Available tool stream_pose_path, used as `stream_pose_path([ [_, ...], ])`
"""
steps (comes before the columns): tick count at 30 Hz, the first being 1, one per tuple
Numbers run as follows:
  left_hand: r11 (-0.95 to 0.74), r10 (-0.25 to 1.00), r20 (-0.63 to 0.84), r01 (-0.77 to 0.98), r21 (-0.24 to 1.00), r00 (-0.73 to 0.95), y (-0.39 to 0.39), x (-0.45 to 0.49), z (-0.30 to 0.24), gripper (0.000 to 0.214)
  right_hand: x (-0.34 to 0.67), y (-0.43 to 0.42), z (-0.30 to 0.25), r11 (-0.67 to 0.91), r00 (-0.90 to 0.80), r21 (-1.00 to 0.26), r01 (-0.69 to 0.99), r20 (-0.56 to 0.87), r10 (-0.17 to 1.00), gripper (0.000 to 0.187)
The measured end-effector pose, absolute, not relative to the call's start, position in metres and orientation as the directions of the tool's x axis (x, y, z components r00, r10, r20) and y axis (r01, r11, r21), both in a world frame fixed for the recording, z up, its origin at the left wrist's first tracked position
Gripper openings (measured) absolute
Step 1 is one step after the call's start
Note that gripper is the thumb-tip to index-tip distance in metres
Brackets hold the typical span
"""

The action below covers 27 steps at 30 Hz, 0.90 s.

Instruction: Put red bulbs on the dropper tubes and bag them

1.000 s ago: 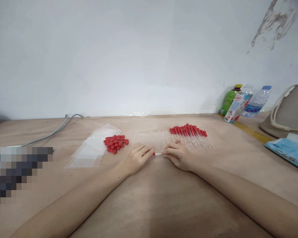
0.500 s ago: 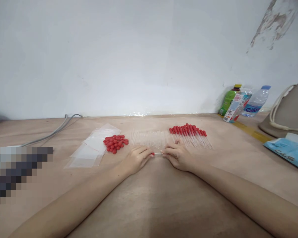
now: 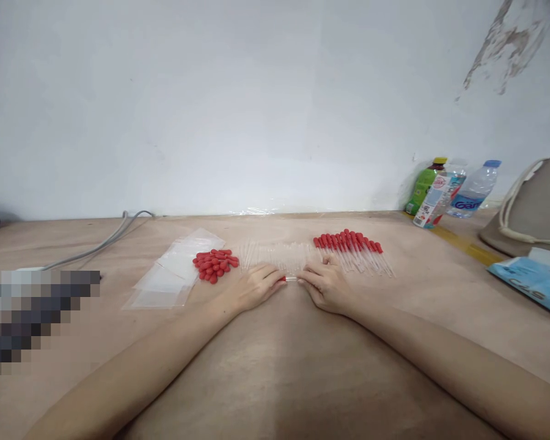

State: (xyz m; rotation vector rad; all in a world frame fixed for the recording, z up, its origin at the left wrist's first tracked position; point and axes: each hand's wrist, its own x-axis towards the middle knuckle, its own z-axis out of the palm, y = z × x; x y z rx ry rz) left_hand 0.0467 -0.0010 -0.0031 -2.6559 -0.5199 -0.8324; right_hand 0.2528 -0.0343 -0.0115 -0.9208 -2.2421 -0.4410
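My left hand [image 3: 259, 286] is closed on a red rubber bulb [image 3: 283, 278], only its tip showing past the fingers. Pinched in my right hand [image 3: 326, 285] is a thin clear dropper tube [image 3: 292, 279], which spans the small gap between the hands and meets the bulb. Just behind lies a row of loose clear tubes [image 3: 275, 255]. Left of them sits a pile of red rubber bulbs [image 3: 214, 264]. Beyond my right hand, several droppers with red bulbs fitted [image 3: 347, 242] lie side by side, tubes pointing toward me.
Clear plastic bags [image 3: 165, 285] lie flat at the left, near a grey cable [image 3: 105, 242]. At the back right stand a green bottle [image 3: 422, 188], a labelled bottle [image 3: 435, 198] and a water bottle [image 3: 474, 190]. A grey bag [image 3: 531, 201] and a blue packet [image 3: 529, 278] are far right.
Both hands have risen slightly in view, with the bulb and tube still between them. The gap between the hands looks a little narrower. The piles look the same.
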Motion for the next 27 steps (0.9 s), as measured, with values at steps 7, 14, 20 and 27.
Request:
stream_pose_path([
  [7, -0.879, 0.176, 0.625, 0.407, -0.249, 0.761, 0.000, 0.047, -0.002, 0.017, 0.248, -0.029, -0.011, 0.694, -0.560, 0.081, 0.715, 0.660, 0.501, 0.029],
  [14, -0.819, 0.234, 0.685, 0.520, -0.243, 0.690, -0.001, 0.039, 0.004, 0.019, 0.255, -0.024, -0.013, 0.743, -0.566, 0.120, 0.659, 0.729, 0.384, 0.019],
  [20, -0.833, 0.246, 0.669, 0.506, -0.225, 0.702, -0.001, 0.041, 0.001, 0.016, 0.262, -0.023, -0.018, 0.764, -0.563, 0.145, 0.629, 0.762, 0.319, 0.020],
  [27, -0.849, 0.336, 0.639, 0.516, -0.112, 0.692, -0.005, 0.045, 0.002, 0.016, 0.255, -0.024, -0.015, 0.813, -0.565, 0.077, 0.577, 0.756, 0.330, 0.018],
])
